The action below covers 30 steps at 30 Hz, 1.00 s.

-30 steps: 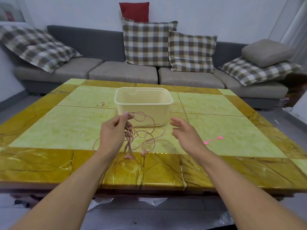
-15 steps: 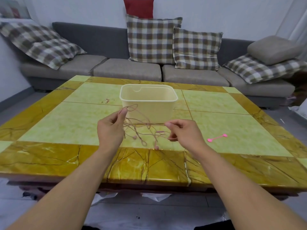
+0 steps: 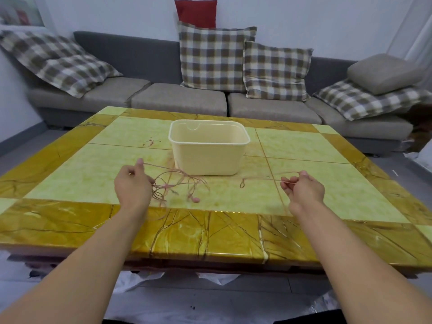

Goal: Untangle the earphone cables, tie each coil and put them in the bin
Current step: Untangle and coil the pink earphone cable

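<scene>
Before the bin (image 3: 208, 149), left hand (image 3: 132, 187) and right hand (image 3: 304, 189) each pinch pink earphone cable (image 3: 180, 183), held apart, apparently to loosen the tangle.

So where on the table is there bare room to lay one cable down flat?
Free: the light tiles right of the bin, beyond the right hand, and the tiles left of the bin, beyond the left hand. Crowded: between the hands, in front of the bin, where the pink cables hang tangled.
</scene>
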Each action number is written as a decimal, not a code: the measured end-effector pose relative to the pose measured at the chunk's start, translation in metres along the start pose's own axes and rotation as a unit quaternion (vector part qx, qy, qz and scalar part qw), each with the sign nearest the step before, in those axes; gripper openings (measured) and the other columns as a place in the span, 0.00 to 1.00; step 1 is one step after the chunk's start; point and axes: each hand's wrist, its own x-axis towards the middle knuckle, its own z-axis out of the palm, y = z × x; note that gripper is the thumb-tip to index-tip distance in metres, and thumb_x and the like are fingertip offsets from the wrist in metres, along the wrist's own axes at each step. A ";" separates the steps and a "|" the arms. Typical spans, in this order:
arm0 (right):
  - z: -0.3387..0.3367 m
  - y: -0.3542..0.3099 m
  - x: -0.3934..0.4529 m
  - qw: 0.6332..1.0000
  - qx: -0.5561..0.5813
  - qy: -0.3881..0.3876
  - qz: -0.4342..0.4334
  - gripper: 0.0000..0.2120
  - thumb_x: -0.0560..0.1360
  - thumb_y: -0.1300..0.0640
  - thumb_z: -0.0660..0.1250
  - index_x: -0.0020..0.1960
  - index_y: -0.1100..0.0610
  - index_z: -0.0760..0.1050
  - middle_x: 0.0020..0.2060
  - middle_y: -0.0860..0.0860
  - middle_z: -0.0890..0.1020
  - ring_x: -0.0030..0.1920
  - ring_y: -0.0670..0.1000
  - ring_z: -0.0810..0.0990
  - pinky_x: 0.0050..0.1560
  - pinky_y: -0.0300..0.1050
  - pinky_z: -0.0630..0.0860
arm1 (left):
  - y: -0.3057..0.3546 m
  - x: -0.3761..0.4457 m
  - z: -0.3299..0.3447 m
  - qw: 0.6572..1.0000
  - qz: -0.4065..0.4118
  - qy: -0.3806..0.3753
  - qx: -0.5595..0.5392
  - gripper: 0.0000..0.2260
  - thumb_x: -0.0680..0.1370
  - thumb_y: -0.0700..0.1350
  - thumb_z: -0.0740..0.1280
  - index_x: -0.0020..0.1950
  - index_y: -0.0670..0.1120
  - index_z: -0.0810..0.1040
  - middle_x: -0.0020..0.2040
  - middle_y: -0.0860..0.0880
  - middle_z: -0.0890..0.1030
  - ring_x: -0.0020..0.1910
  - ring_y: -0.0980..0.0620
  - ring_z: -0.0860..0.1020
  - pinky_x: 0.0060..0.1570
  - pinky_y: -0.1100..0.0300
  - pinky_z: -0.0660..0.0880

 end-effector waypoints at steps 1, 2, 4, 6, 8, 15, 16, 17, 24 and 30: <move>-0.001 -0.001 0.001 1.000 0.008 0.008 0.006 0.07 0.86 0.60 0.56 0.61 0.59 0.72 0.36 0.52 0.73 0.33 0.50 0.78 0.37 0.43 0.79 | 0.001 0.003 -0.001 0.997 -0.047 0.028 -0.051 0.19 0.84 0.55 0.60 0.48 0.40 0.75 0.35 0.47 0.82 0.36 0.48 0.78 0.41 0.53 0.73; -0.002 -0.002 0.003 1.000 -0.009 0.015 0.005 0.07 0.86 0.60 0.56 0.60 0.58 0.72 0.36 0.52 0.73 0.32 0.50 0.75 0.36 0.43 0.77 | 0.001 0.005 -0.002 0.992 -0.081 0.046 -0.089 0.18 0.85 0.55 0.59 0.49 0.40 0.75 0.34 0.47 0.81 0.36 0.48 0.77 0.41 0.54 0.73; -0.003 0.001 0.007 0.995 -0.096 0.010 -0.024 0.09 0.86 0.58 0.57 0.60 0.57 0.75 0.37 0.51 0.74 0.33 0.49 0.73 0.37 0.45 0.76 | 0.002 0.005 -0.005 0.992 -0.086 0.041 -0.085 0.18 0.85 0.54 0.59 0.50 0.39 0.75 0.35 0.47 0.81 0.35 0.52 0.77 0.38 0.58 0.71; -0.003 0.007 0.008 0.968 -0.237 -0.029 -0.076 0.11 0.84 0.56 0.61 0.61 0.56 0.79 0.45 0.51 0.81 0.41 0.52 0.76 0.50 0.52 0.80 | 0.007 -0.001 -0.006 0.999 -0.033 -0.002 -0.037 0.20 0.84 0.55 0.60 0.50 0.38 0.77 0.36 0.46 0.82 0.35 0.53 0.78 0.37 0.61 0.69; -0.001 0.013 -0.002 0.917 -0.367 -0.103 -0.117 0.10 0.81 0.54 0.66 0.60 0.54 0.82 0.54 0.51 0.83 0.53 0.53 0.79 0.61 0.54 0.77 | 0.015 -0.009 -0.005 0.997 0.021 -0.071 -0.012 0.19 0.84 0.56 0.61 0.48 0.40 0.78 0.35 0.46 0.84 0.35 0.53 0.81 0.41 0.59 0.71; 0.032 0.027 -0.078 0.783 -0.442 -0.352 -0.260 0.32 0.74 0.42 0.74 0.75 0.39 0.67 0.67 0.38 0.73 0.65 0.41 0.72 0.66 0.43 0.69 | 0.035 -0.041 -0.002 0.951 0.101 -0.283 -0.077 0.15 0.83 0.51 0.64 0.44 0.41 0.77 0.33 0.45 0.82 0.36 0.48 0.82 0.40 0.58 0.78; 0.038 0.033 -0.085 0.767 -0.441 -0.381 -0.268 0.36 0.73 0.41 0.75 0.77 0.39 0.64 0.67 0.38 0.73 0.66 0.40 0.71 0.67 0.42 0.68 | 0.038 -0.045 -0.002 0.942 0.101 -0.303 -0.099 0.15 0.82 0.51 0.64 0.44 0.41 0.77 0.32 0.45 0.80 0.35 0.48 0.81 0.40 0.59 0.78; 0.043 0.038 -0.093 0.761 -0.434 -0.402 -0.268 0.38 0.72 0.41 0.76 0.77 0.39 0.63 0.67 0.38 0.73 0.66 0.40 0.71 0.67 0.41 0.68 | 0.041 -0.047 -0.003 0.933 0.098 -0.324 -0.121 0.14 0.81 0.52 0.65 0.43 0.42 0.77 0.32 0.45 0.79 0.33 0.49 0.79 0.38 0.61 0.78; 0.055 0.067 -0.096 0.771 -0.382 -0.462 -0.215 0.13 0.82 0.45 0.64 0.47 0.50 0.83 0.46 0.46 0.87 0.50 0.45 0.83 0.57 0.50 0.78 | 0.057 -0.053 -0.014 0.888 0.044 -0.393 -0.234 0.11 0.72 0.56 0.71 0.39 0.48 0.82 0.31 0.48 0.76 0.34 0.52 0.76 0.40 0.63 0.76; 0.060 0.023 -0.094 0.930 -0.091 -0.334 -0.121 0.23 0.87 0.50 0.52 0.42 0.54 0.80 0.48 0.51 0.88 0.52 0.47 0.83 0.56 0.46 0.74 | 0.020 -0.038 -0.017 0.923 0.168 -0.331 0.105 0.06 0.77 0.44 0.74 0.43 0.45 0.81 0.27 0.52 0.71 0.26 0.55 0.69 0.32 0.59 0.69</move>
